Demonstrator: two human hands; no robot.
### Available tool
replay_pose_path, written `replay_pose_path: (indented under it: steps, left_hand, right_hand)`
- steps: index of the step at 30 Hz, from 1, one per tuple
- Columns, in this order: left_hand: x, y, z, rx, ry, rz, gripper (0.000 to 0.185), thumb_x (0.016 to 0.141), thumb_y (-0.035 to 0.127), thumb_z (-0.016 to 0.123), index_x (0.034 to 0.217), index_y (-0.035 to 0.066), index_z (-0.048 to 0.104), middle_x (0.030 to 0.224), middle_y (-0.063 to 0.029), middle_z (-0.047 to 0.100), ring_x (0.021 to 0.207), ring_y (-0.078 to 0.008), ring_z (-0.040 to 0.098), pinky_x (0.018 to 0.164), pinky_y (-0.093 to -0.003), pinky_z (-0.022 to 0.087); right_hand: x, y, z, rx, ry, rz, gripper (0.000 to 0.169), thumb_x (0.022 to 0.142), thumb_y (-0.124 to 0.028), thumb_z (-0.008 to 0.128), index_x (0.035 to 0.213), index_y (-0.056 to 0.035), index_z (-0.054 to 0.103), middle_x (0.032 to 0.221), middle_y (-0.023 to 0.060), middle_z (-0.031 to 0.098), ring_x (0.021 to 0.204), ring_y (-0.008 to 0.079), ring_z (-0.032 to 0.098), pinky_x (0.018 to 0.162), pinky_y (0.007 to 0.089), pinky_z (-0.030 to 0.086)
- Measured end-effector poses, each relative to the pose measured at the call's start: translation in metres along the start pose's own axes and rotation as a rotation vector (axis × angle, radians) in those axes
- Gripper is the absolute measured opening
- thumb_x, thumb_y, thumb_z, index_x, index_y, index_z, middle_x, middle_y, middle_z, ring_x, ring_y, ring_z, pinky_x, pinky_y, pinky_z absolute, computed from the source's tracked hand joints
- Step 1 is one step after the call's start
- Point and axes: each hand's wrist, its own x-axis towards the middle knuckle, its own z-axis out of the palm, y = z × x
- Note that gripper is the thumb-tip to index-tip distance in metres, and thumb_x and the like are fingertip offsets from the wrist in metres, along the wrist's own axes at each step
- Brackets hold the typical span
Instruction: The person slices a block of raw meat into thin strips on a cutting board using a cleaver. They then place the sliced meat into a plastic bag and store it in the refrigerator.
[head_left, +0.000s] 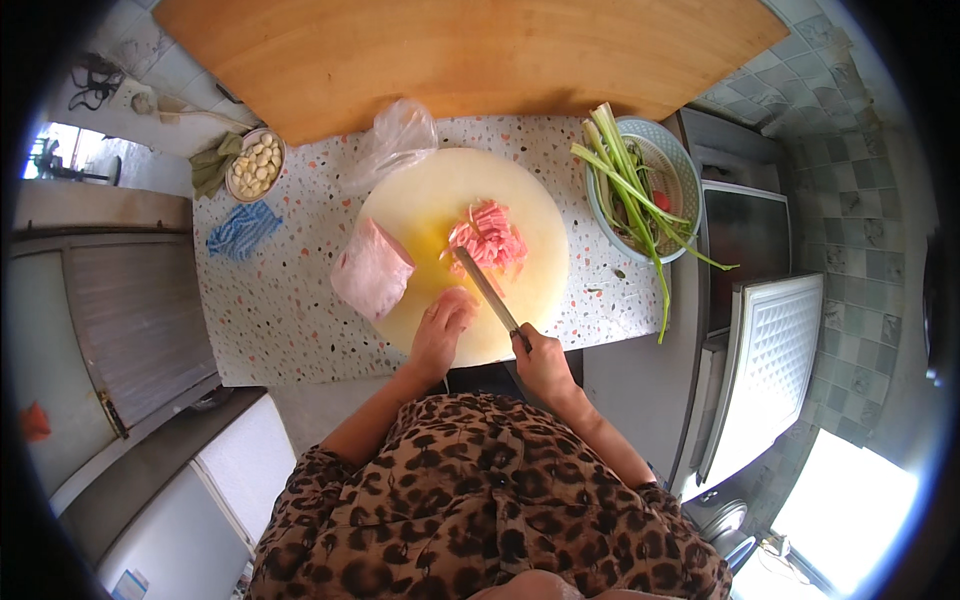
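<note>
A round cream cutting board (525, 315) lies on the counter before me. My right hand (543, 363) grips the handle of a kitchen knife (484, 285), its blade pointing up and left to the edge of a heap of sliced pink meat (491, 238). At the board's lower part, my left hand (442, 326) has its fingers on a small piece of pale pink meat (463, 300), left of the blade. A large chunk of raw meat with whitish skin or fat (373, 270) rests at the board's left edge, apart from both hands.
A clear plastic bag (397, 142) touches the board's far left. Beyond it stands a bowl of peeled garlic cloves (256, 166), with a blue cloth (244, 230) nearby. On the right, green stalks (630, 180) overhang a light blue basin (592, 199). The speckled counter (300, 330) ends near my body.
</note>
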Motion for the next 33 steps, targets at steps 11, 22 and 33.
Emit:
replay_pose_path:
  steps: [11, 22, 33]
  left_hand:
    - [0.002, -0.022, 0.003, 0.116, -0.073, 0.154, 0.027, 0.081, 0.007, 0.057, 0.104, -0.003, 0.066, 0.110, -0.0150, 0.061, 0.116, -0.0339, 0.055, 0.101, -0.0419, 0.046]
    - [-0.001, -0.036, 0.003, 0.098, -0.013, 0.161, 0.028, 0.078, 0.003, 0.058, 0.104, -0.006, 0.065, 0.113, -0.0172, 0.061, 0.115, -0.0349, 0.055, 0.101, -0.0422, 0.045]
    - [-0.007, -0.051, 0.011, 0.124, 0.023, 0.201, 0.025, 0.078, 0.008, 0.062, 0.101, -0.002, 0.067, 0.109, -0.0148, 0.064, 0.116, -0.0286, 0.056, 0.105, -0.0382, 0.043]
  right_hand:
    - [0.008, 0.015, 0.057, -0.238, -0.110, 0.115, 0.020, 0.098, -0.019, 0.053, 0.092, 0.0000, 0.050, 0.071, 0.0301, 0.062, 0.072, 0.0516, 0.061, 0.066, 0.0568, 0.049]
    - [0.000, -0.010, 0.039, -0.317, -0.179, 0.130, 0.021, 0.098, -0.020, 0.052, 0.095, 0.0007, 0.055, 0.075, 0.0309, 0.064, 0.075, 0.0508, 0.064, 0.070, 0.0575, 0.052]
    - [0.012, -0.006, 0.043, -0.285, -0.171, 0.103, 0.022, 0.097, -0.021, 0.054, 0.097, 0.0008, 0.057, 0.080, 0.0314, 0.065, 0.079, 0.0511, 0.064, 0.072, 0.0573, 0.052]
